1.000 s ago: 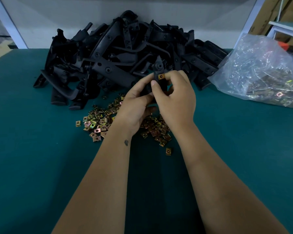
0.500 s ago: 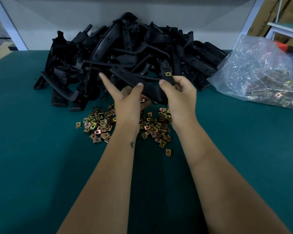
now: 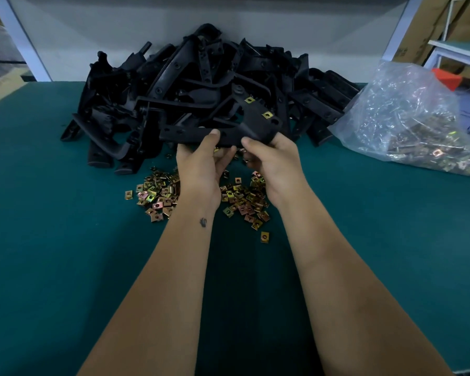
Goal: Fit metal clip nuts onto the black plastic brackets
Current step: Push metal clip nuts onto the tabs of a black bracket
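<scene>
Held bracket: a long black plastic bracket (image 3: 228,132) is lifted above the dark green bench (image 3: 65,253), in front of the heap; its left arm runs level and its right end rises in a broad plate.
Fitted clips: two brass-coloured metal clip nuts (image 3: 267,115) sit on the upper edge of that plate, one above and left of the other.
Left hand: the left hand (image 3: 201,169) grips the middle of the bracket, thumb tip on the near face; its fingers go under the part and are hidden.
Right hand: the right hand (image 3: 274,156) grips the bracket at the foot of the plate, thumb on top; the other fingers curl behind and only one fingertip shows at the right edge.
Loose clips: a scatter of small brass-coloured clip nuts (image 3: 158,194) lies on the bench below the hands; both wrists cover its middle.
Heap: a pile of black plastic brackets (image 3: 201,77) rests at the back of the bench; single parts merge in the dark and are hard to separate.
Bag: a crumpled clear plastic bag (image 3: 407,118) of more clips lies at the right, cut off by the frame edge; glare blurs its contents.
</scene>
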Demonstrator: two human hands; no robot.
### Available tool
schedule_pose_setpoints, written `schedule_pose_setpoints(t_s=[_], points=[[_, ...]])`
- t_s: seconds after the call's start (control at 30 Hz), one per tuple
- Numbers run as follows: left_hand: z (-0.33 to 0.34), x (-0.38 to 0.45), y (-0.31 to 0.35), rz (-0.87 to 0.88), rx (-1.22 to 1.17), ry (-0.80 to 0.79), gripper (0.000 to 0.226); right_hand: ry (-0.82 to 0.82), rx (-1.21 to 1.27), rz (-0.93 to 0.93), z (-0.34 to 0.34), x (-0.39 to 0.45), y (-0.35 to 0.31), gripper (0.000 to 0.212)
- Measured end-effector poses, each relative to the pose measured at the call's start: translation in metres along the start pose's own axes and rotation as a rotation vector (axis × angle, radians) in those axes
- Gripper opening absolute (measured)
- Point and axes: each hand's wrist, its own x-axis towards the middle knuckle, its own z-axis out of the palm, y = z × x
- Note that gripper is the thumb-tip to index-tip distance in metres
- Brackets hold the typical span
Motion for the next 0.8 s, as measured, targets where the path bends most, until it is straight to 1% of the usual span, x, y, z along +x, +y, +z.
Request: schedule_pose_setpoints(t_s=[0.07,0.13,0.17,0.27,0.3,0.4,0.43,0.57,0.67,0.73,0.8], points=[[0.006,-0.009,-0.003,-0.006,0.073,0.001,0.016,0.080,0.106,0.027,-0.001,-0.004,-0.003,0.012],[0.016,-0.019,-0.008,-0.047,0.069,0.013,0.017,0.146,0.199,0.034,-0.007,-0.008,-0.009,0.013],[0.022,-0.026,-0.013,-0.070,0.062,0.014,0.019,0.176,0.241,0.036,-0.012,-0.011,-0.012,0.015],[0.051,-0.053,-0.030,-0.136,0.059,-0.006,0.037,0.295,0.377,0.050,-0.030,-0.025,-0.022,0.015],[0.062,-0.063,-0.038,-0.153,0.059,-0.015,0.038,0.346,0.431,0.059,-0.038,-0.031,-0.026,0.014],[0.097,-0.098,-0.064,-0.221,0.120,-0.074,0.027,0.496,0.543,0.058,-0.074,-0.054,-0.040,0.012],[0.108,-0.110,-0.074,-0.247,0.143,-0.113,0.024,0.547,0.559,0.045,-0.090,-0.064,-0.044,0.012],[0.152,-0.179,-0.117,-0.402,0.207,-0.327,0.028,0.808,0.610,-0.090,-0.168,-0.110,-0.068,0.016],[0.179,-0.249,-0.149,-0.538,0.188,-0.458,0.024,1.014,0.607,-0.183,-0.233,-0.157,-0.079,0.010],[0.188,-0.291,-0.166,-0.652,0.202,-0.563,0.022,1.139,0.645,-0.215,-0.271,-0.191,-0.079,0.004],[0.189,-0.323,-0.181,-0.797,0.248,-0.662,0.025,1.249,0.679,-0.233,-0.304,-0.225,-0.075,0.007]])
